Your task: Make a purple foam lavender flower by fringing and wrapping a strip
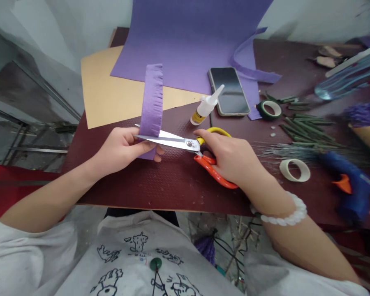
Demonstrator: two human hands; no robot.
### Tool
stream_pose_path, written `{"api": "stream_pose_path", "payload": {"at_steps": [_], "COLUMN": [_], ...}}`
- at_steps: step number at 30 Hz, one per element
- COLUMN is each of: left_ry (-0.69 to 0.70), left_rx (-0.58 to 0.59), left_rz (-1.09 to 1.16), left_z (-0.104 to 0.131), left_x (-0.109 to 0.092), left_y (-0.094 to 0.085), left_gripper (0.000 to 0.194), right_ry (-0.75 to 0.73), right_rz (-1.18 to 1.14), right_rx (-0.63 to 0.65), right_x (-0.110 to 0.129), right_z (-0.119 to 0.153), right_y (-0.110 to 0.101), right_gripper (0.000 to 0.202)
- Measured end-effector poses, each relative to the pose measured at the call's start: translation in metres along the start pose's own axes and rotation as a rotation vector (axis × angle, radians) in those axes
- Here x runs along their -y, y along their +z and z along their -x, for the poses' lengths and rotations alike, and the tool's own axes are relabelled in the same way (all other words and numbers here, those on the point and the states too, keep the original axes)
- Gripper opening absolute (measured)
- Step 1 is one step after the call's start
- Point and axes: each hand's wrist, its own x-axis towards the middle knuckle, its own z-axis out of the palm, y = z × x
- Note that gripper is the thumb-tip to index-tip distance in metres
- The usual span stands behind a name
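My left hand (126,146) is closed on the lower end of a purple felt strip (152,98), which stands up from my fingers. Short cuts make a fringe along the strip's right edge. In my right hand (231,154) is a pair of scissors (175,142) with one yellow and one orange handle loop. The blades are parted and point left, lying across the strip just above my left fingers. Part of the strip's lower end is hidden behind the blades and fingers.
Beyond my hands stand a small glue bottle (205,109) and a phone (230,91). A large purple sheet (185,45) lies over a tan sheet (107,90). Rightward are green tape (270,109), green stem pieces (302,127), white tape (295,170) and a blue glue gun (353,185).
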Motion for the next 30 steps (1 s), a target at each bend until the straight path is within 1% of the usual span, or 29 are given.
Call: {"api": "stream_pose_path", "payload": {"at_steps": [3, 8, 10, 12, 14, 16, 18, 20, 26, 30], "left_ry": [-0.006, -0.027, -0.007, 0.031, 0.063, 0.081, 0.094, 0.105, 0.135, 0.162], "left_rx": [-0.002, -0.007, 0.008, 0.008, -0.010, -0.041, -0.064, -0.077, -0.050, -0.057], "left_rz": [-0.017, 0.000, -0.013, -0.076, -0.155, -0.196, -0.185, -0.157, -0.126, -0.084], "left_z": [0.0004, 0.0008, 0.0004, -0.0006, -0.0018, -0.0027, -0.0030, -0.0027, -0.0004, 0.0005], "left_x": [-0.0007, -0.0009, -0.0006, -0.0002, 0.0004, 0.0012, 0.0019, 0.0024, 0.0000, -0.0022], "left_y": [0.0007, 0.0017, 0.0015, 0.0008, -0.0001, -0.0008, -0.0009, -0.0004, 0.0016, 0.0018], "left_gripper": [0.010, 0.009, 0.009, 0.011, 0.015, 0.017, 0.017, 0.015, 0.015, 0.013], "right_ry": [0.011, 0.022, 0.019, 0.006, -0.025, -0.053, -0.064, -0.061, 0.013, 0.018], "right_rz": [0.031, 0.108, 0.118, 0.113, 0.088, 0.051, 0.010, -0.027, -0.037, -0.020], "right_rx": [0.006, -0.024, -0.029, -0.030, -0.038, -0.045, -0.041, -0.032, 0.027, 0.020], "right_x": [0.0003, -0.0015, -0.0024, -0.0027, -0.0026, -0.0025, -0.0028, -0.0034, -0.0021, -0.0010], "right_z": [-0.0015, -0.0008, 0.0003, 0.0012, 0.0015, 0.0013, 0.0007, 0.0002, 0.0001, 0.0003], "right_y": [0.0001, 0.0019, 0.0019, 0.0007, -0.0011, -0.0025, -0.0027, -0.0020, -0.0039, -0.0064], "right_gripper": [0.041, 0.036, 0.036, 0.036, 0.038, 0.044, 0.051, 0.053, 0.050, 0.051]}}
